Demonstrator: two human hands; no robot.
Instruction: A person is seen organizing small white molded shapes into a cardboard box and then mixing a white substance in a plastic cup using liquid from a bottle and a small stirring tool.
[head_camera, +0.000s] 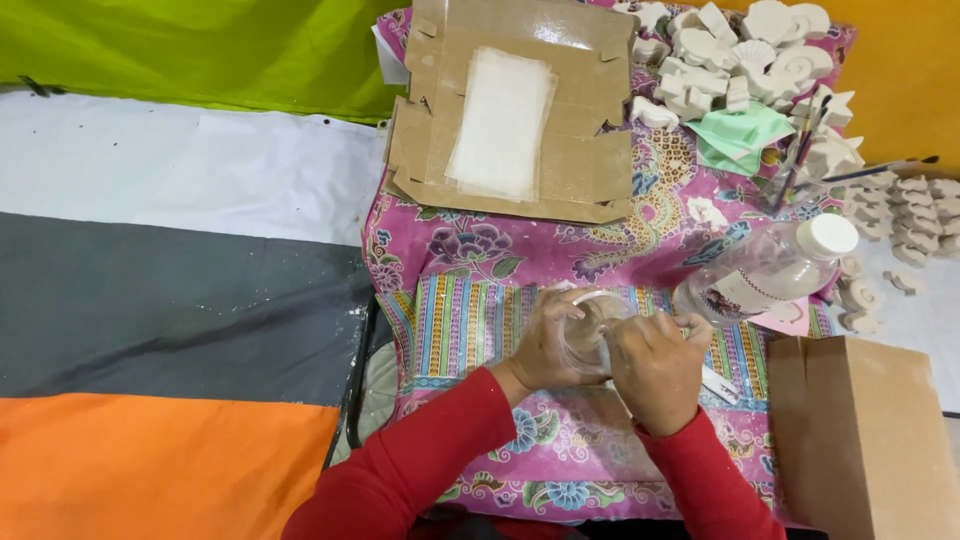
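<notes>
My left hand (545, 345) and my right hand (655, 365) meet over the pink patterned cloth (480, 250), both closed around a small clear plastic bag (592, 330) with something pale inside. What the bag holds is mostly hidden by my fingers. Both arms wear red sleeves. A clear plastic bottle with a white cap (770, 268) lies on its side just right of my hands. A small white strip (720, 385) lies under my right hand.
A flattened cardboard box (600, 170) with a stack of clear bags (500, 120) lies at the back. White plaster figures (740, 55) are heaped at the back right, beside a green cloth (740, 135) and brushes (800, 150). A brown cardboard box (860, 430) stands at right.
</notes>
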